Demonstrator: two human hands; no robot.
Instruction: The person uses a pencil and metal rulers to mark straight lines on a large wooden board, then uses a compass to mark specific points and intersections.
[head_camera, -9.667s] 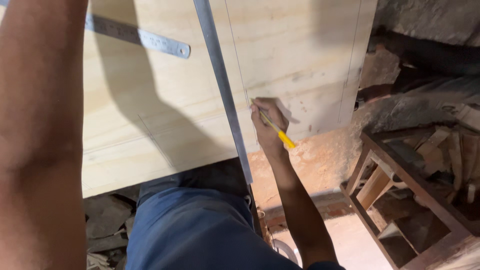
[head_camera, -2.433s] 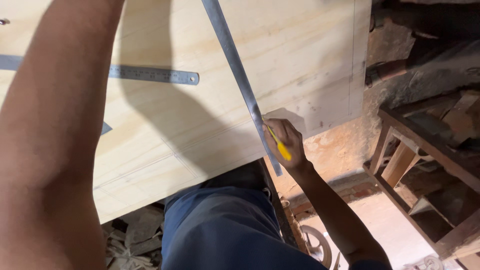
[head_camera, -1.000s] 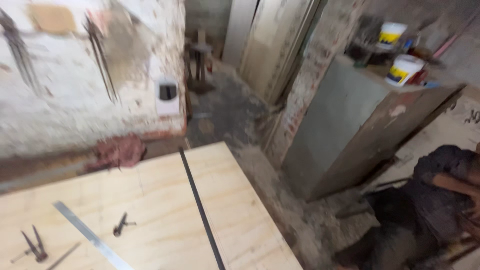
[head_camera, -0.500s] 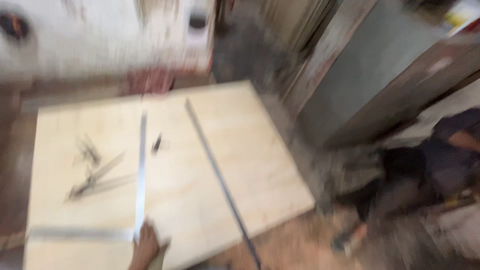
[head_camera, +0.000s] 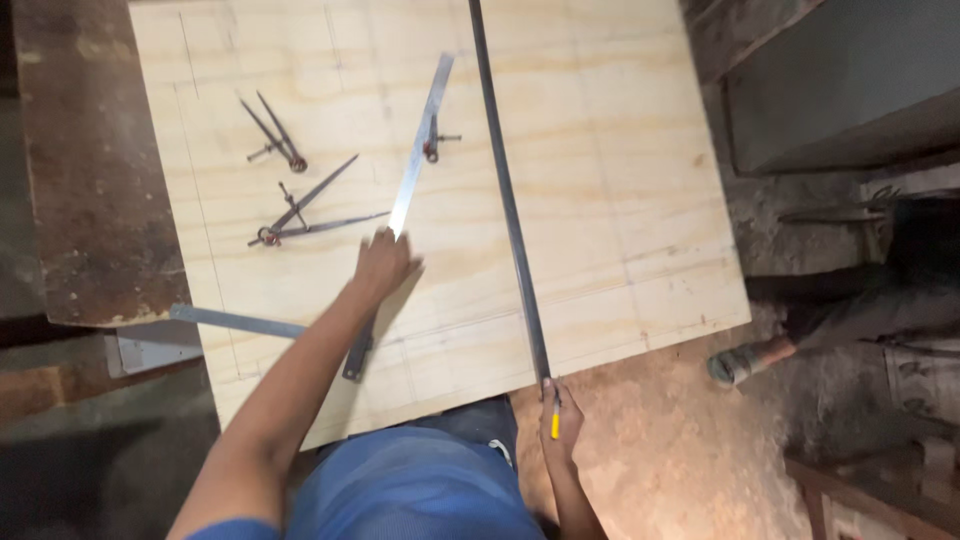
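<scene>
Gripping the near end of the long metal straightedge (head_camera: 508, 190), the right hand (head_camera: 558, 425) sits just off the near edge of the plywood sheet (head_camera: 620, 200), fingers closed around the bar together with a yellow pencil (head_camera: 555, 422). That bar runs from there across the sheet to its far edge. Left of the straightedge, the left hand (head_camera: 383, 262) lies spread and pressed flat on a steel ruler (head_camera: 398, 215) that slants across the sheet. Another ruler (head_camera: 235, 321) crosses the sheet's near left edge. Farther left of the straightedge lie two dividers (head_camera: 300, 207), with a small one (head_camera: 434, 140) touching the slanted ruler.
</scene>
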